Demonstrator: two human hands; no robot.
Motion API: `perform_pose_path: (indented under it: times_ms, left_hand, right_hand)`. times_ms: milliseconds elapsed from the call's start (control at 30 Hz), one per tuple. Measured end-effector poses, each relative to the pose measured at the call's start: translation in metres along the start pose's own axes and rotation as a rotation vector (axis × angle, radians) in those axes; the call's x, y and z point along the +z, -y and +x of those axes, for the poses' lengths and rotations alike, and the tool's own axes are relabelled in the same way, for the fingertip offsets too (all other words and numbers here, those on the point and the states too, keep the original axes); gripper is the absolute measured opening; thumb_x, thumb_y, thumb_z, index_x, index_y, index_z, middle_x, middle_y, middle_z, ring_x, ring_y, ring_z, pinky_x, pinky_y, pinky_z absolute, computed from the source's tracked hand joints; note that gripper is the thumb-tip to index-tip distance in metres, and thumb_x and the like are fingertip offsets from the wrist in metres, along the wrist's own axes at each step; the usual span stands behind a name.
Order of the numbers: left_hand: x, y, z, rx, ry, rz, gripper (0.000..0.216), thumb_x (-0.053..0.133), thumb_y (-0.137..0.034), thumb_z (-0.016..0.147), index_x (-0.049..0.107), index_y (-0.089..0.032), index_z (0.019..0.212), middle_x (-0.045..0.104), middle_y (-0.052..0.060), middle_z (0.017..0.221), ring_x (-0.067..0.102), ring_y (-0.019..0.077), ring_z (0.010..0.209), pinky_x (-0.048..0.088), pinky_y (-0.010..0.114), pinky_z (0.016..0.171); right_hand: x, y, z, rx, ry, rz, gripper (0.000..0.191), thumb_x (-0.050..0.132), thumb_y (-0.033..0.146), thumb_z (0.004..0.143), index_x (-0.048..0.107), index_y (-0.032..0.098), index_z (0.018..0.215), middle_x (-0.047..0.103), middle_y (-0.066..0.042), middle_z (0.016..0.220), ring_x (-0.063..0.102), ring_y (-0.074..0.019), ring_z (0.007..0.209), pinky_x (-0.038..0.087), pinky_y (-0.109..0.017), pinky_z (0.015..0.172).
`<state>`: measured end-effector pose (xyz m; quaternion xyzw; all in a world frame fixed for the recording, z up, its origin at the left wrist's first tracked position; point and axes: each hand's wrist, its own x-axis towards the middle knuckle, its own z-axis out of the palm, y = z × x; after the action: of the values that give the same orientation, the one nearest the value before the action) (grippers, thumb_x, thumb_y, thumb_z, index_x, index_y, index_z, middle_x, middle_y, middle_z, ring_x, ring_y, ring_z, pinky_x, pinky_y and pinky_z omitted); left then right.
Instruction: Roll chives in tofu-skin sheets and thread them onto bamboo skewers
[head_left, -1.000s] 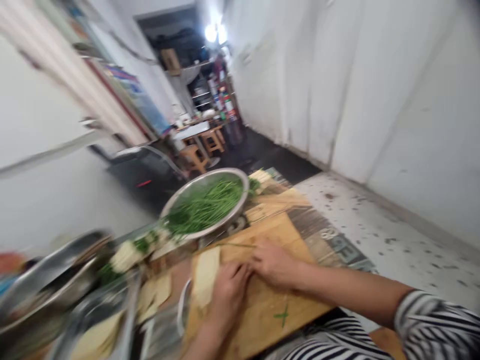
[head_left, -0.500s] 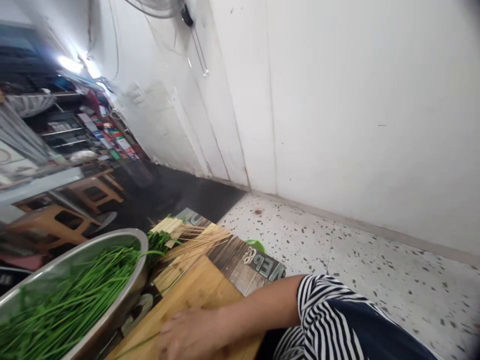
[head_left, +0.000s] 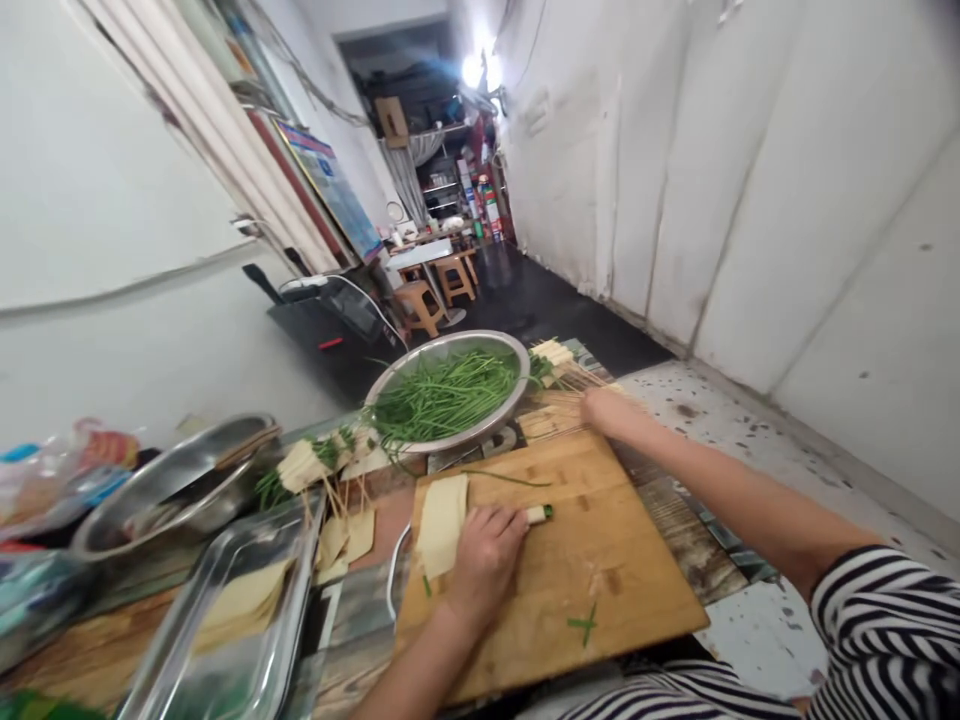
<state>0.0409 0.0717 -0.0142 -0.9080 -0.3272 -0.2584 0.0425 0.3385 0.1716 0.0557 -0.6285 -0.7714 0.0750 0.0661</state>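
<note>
My left hand (head_left: pixel 491 545) is closed over a pale tofu-skin roll (head_left: pixel 537 514) on the wooden cutting board (head_left: pixel 570 580); green chive ends show at the roll's tip. Just left of that hand lies a flat tofu sheet (head_left: pixel 442 515). My right hand (head_left: pixel 600 408) reaches past the board's far right corner to the bamboo skewers (head_left: pixel 555 420); its fingers are blurred and hidden, so its grip does not show. Beyond the board stands a steel bowl (head_left: pixel 523 350) full of chives (head_left: pixel 450 395). A single chive (head_left: pixel 510 478) and some green scraps (head_left: pixel 583 625) lie on the board.
A steel tray (head_left: pixel 289 630) with stacked tofu sheets (head_left: pixel 244 600) sits at left. Finished skewers (head_left: pixel 304 465) rest against its far end, and more (head_left: pixel 551 352) lie right of the chive bowl. A steel basin (head_left: pixel 97 535) holds a knife (head_left: pixel 217 465). Stools (head_left: pixel 420 308) stand farther back.
The view has swung left, bringing the tray, basin and my left hand into sight. My right hand has moved from the board out to the skewers.
</note>
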Motion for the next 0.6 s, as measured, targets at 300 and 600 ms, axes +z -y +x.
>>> perform_pose_path:
  times_ms: [300,600]
  left_hand:
    - [-0.015,-0.01,0.011,-0.078,0.043,-0.075,0.019,0.049,-0.024,0.097,0.067,-0.019,0.103,0.071,0.006,0.093,0.059,0.0175,0.088,0.041,0.034,0.079]
    - [-0.014,-0.026,0.016,-0.134,-0.05,-0.024,0.012,0.057,-0.021,0.093,0.069,-0.018,0.092,0.07,0.004,0.084,0.057,0.0178,0.078,0.039,0.031,0.07]
  right_hand:
    - [0.029,-0.002,0.029,0.049,0.079,-0.194,0.028,0.046,0.002,0.079,0.07,0.002,0.092,0.069,-0.023,0.097,0.064,-0.0259,0.095,0.042,-0.031,0.081]
    - [0.018,0.007,-0.049,-0.063,-0.017,-0.23,0.022,0.05,0.021,0.086,0.067,0.007,0.086,0.069,-0.017,0.084,0.065,-0.0239,0.075,0.045,-0.03,0.066]
